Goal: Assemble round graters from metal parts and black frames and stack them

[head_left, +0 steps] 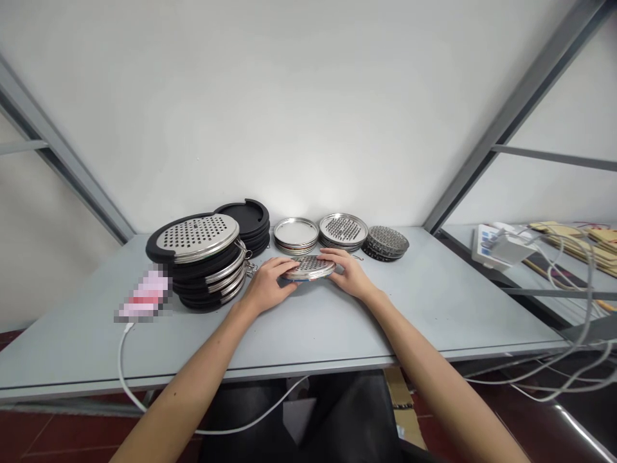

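Above the middle of the table I hold a round metal grater [311, 266] between both hands. It is a shallow silver disc with a perforated top and some blue along its lower edge. My left hand [272, 283] grips its left rim, with the thumb low and the fingers on top. On the opposite rim is my right hand [351, 273], its fingers over the top edge and thumb at the side. Behind it stand a stack of plain round metal pans [295, 231], a stack of rimmed grater discs [343, 229] and a pile of dark perforated discs [387, 242].
To the left is a tall stack of graters in black rings [197, 241], with wire clasps on its right side. Behind it are stacked black rings [245, 222]. A pixelated pink item [144, 296] has a white cable [123, 366]. A power strip [491, 247] lies right.
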Demonstrator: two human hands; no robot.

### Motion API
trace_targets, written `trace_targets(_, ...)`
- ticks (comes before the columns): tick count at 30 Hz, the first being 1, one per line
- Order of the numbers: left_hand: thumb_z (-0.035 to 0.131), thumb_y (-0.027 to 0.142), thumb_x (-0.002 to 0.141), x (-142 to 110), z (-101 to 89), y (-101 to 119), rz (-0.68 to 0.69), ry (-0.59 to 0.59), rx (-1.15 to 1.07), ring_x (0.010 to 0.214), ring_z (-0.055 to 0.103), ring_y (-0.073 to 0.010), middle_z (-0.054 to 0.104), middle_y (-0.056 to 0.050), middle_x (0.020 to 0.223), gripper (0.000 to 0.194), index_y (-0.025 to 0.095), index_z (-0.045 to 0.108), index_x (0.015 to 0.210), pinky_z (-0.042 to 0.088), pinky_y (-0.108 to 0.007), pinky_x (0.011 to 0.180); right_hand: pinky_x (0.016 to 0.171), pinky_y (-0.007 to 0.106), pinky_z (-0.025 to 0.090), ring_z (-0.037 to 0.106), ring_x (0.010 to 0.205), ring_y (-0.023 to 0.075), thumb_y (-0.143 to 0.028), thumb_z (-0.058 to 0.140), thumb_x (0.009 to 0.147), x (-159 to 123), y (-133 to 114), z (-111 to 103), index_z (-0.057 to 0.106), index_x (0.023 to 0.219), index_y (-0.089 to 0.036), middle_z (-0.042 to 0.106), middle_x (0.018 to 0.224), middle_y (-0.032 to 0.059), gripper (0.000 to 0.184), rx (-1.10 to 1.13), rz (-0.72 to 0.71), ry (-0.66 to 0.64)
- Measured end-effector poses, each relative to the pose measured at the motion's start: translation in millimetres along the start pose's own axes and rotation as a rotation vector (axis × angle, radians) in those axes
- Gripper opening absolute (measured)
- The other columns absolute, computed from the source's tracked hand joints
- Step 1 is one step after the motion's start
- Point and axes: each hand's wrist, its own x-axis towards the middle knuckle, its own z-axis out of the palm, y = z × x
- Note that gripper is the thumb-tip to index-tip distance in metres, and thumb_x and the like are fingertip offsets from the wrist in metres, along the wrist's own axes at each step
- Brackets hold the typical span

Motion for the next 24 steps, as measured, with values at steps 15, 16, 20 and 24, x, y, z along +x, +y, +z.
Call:
trace_targets(15,0.068,0.018,0.083,0.3,-1.1,-0.7,-0.027,-0.027,-0.102,0.108,0.061,-0.0230,0.065,-0.007,0.118,0.036,0.022,0.064,0.118,0.050,-0.039,0.095,0.090,0.044,0.049,0.061,0.101,0.0242,-0.022,0.064,0.083,2.9,-12.0,-3.2,0.061,0.118,-0.024,0.068,0.111,0.0080,0.035,0.050,-0.039,0.038)
trace_targets(16,0.067,0.018,0.084,0.3,-0.9,-1.0,-0.030,-0.029,-0.124,0.109,0.061,-0.0230,0.065,-0.008,0.118,0.036,0.022,0.064,0.119,0.049,-0.040,0.096,0.089,0.043,0.050,0.061,0.101,0.0241,-0.023,0.065,0.083,3.0,-13.6,-3.7,0.060,0.119,-0.025,0.068,0.112,0.0080,0.037,0.068,-0.028,0.042)
trace_targets(20,0.065,0.018,0.086,0.6,-0.8,-1.6,-0.029,-0.041,-0.176,0.110,0.061,-0.0228,0.066,-0.008,0.118,0.034,0.021,0.063,0.119,0.049,-0.040,0.098,0.088,0.041,0.051,0.062,0.103,0.0241,-0.026,0.063,0.084,2.7,-15.0,-5.1,0.063,0.114,-0.025,0.069,0.112,0.0075,0.030,0.131,-0.019,0.027)
trace_targets(24,0.066,0.023,0.086,1.6,-2.7,1.4,-0.044,-0.026,-0.150,0.105,0.063,-0.0229,0.067,-0.009,0.114,0.031,0.019,0.063,0.117,0.050,-0.039,0.094,0.086,0.040,0.052,0.066,0.098,0.0235,-0.029,0.063,0.085,1.4,-12.9,-3.0,0.065,0.109,-0.024,0.071,0.107,0.0072,0.025,0.150,0.020,0.023)
